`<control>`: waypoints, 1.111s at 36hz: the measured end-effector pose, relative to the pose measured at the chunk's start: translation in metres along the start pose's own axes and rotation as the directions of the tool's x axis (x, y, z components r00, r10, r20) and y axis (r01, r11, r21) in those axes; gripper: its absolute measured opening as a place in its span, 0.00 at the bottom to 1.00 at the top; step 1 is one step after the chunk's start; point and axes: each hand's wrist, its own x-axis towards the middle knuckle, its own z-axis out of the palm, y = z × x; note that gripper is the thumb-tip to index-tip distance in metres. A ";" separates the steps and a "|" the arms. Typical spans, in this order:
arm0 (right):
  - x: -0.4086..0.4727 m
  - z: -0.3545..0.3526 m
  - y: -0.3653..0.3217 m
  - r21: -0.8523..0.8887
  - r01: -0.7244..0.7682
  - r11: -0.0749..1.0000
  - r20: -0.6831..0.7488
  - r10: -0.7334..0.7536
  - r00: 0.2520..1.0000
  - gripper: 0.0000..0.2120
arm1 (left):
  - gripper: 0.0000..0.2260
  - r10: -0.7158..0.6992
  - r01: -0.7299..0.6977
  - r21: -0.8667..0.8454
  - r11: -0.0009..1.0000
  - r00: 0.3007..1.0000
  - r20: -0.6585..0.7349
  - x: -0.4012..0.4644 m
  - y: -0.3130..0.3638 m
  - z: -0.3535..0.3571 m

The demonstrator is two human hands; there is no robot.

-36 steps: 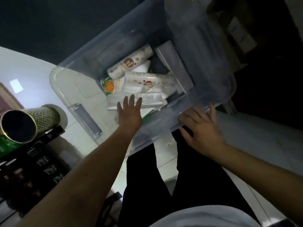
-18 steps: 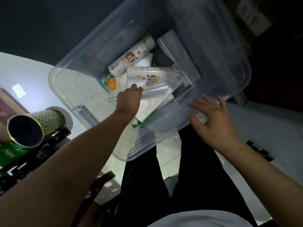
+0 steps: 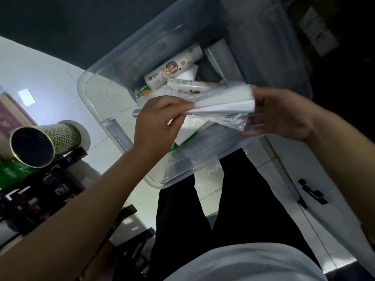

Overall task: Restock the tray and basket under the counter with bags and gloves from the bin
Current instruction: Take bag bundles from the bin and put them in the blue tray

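A clear plastic bin (image 3: 113, 126) stands on the pale floor in front of me. Inside lie several white printed rolls (image 3: 172, 68) and flat white packs (image 3: 188, 126). Above the bin I hold a clear-wrapped white pack (image 3: 225, 102). My left hand (image 3: 160, 122) pinches its left end. My right hand (image 3: 282, 112) grips its right end, with loose clear film hanging below. The tray and basket under the counter are not in view.
A green patterned tube with a dark open mouth (image 3: 40, 142) lies on a dark cluttered shelf (image 3: 40, 191) at the left. A white cabinet door with a black handle (image 3: 312, 191) is at the right. My dark trousers fill the bottom centre.
My left hand closed on a pack in the bin and lifted it out. My right hand came off the bin rim and took hold of the pack's other end.
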 end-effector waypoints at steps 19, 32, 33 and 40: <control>0.014 0.034 0.010 -0.039 -0.067 0.997 0.458 0.078 0.885 0.09 | 0.07 0.497 -0.517 0.064 0.854 0.844 0.200 -0.011 0.022 -0.010; -0.015 -0.001 0.064 -0.032 0.163 0.986 -0.279 -0.166 0.946 0.10 | 0.17 -0.536 0.557 -0.089 0.826 0.824 0.186 0.006 -0.027 0.035; -0.017 -0.002 0.067 -0.040 0.172 0.984 -0.315 -0.175 0.933 0.09 | 0.18 -0.574 0.594 -0.003 0.805 0.780 0.249 0.011 -0.037 0.043; -0.025 -0.002 0.087 0.015 0.221 0.975 -0.498 -0.184 0.848 0.06 | 0.27 -0.626 0.484 0.400 0.778 0.644 0.439 0.030 -0.076 0.113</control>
